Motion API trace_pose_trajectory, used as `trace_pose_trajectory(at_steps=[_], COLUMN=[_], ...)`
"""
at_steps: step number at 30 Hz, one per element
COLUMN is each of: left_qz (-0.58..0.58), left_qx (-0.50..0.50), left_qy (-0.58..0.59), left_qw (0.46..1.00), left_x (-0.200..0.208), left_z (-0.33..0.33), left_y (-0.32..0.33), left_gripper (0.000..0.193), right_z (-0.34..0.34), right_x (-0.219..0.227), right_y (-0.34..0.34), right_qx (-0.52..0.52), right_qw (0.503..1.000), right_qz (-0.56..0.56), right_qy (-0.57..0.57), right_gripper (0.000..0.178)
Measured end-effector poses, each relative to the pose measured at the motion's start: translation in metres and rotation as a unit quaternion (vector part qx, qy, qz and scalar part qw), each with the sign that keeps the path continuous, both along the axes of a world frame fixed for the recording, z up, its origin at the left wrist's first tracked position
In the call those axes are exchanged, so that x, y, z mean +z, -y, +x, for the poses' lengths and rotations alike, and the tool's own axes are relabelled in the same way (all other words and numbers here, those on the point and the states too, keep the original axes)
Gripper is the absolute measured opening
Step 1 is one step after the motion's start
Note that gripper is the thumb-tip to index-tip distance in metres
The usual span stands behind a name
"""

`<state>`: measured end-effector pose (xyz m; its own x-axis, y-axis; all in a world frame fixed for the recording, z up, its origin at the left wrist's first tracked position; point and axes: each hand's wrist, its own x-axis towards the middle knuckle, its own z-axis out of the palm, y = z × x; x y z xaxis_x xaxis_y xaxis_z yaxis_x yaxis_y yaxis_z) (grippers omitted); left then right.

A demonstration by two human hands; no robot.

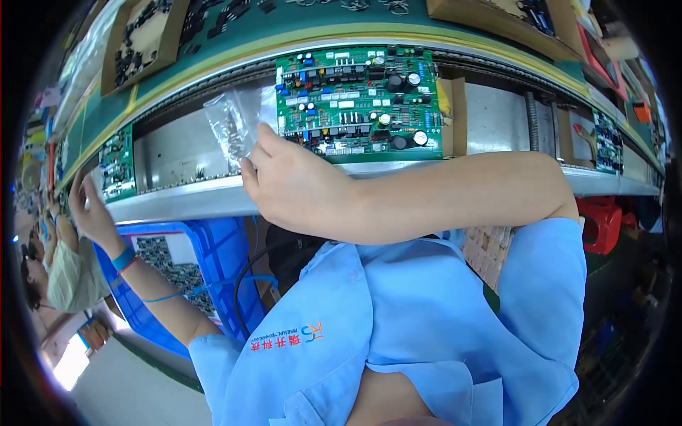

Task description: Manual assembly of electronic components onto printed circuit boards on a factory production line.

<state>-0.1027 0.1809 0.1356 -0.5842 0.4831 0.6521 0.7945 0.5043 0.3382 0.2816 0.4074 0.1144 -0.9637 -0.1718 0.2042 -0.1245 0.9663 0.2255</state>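
Observation:
A large green circuit board (362, 101), crowded with black capacitors, connectors and small parts, lies across the conveyor rails in front of me. My right hand (295, 181) is by its lower left corner, wrist bent, with finger and thumb apart and nothing visible between them; whether it touches the board I cannot tell. Beside those fingertips lies a clear plastic bag (231, 128) of small parts. Far left, my left hand (92, 213), with a blue wrist strap (123, 258), has its fingers apart near the edge of another green board (118, 167) on the rails.
Below the conveyor's metal rail (177, 195) stands a blue crate (202, 263) holding circuit boards. Cardboard trays (108, 67) of black components sit on the green bench behind. A third board (609, 144) is at the far right, above a red stool (600, 224). Another person (71, 280) is at left.

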Motion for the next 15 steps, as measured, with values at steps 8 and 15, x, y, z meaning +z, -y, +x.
trace_pose_trajectory(at_steps=[8,15], left_qz=[-0.102,-0.146], left_qx=[0.284,0.278], left_qy=[0.044,0.099], left_qw=[0.952,0.944], left_x=[-0.082,-0.120], left_z=[-0.232,-0.344], left_y=[0.186,0.179], left_gripper=[0.058,0.075], right_z=[0.046,0.125], right_x=[0.006,0.015], right_y=[-0.025,-0.053], right_qx=[-0.062,-0.292], right_qw=[0.994,0.951], right_qz=[-0.081,-0.090], right_qy=[0.026,0.049], right_gripper=[0.021,0.021])
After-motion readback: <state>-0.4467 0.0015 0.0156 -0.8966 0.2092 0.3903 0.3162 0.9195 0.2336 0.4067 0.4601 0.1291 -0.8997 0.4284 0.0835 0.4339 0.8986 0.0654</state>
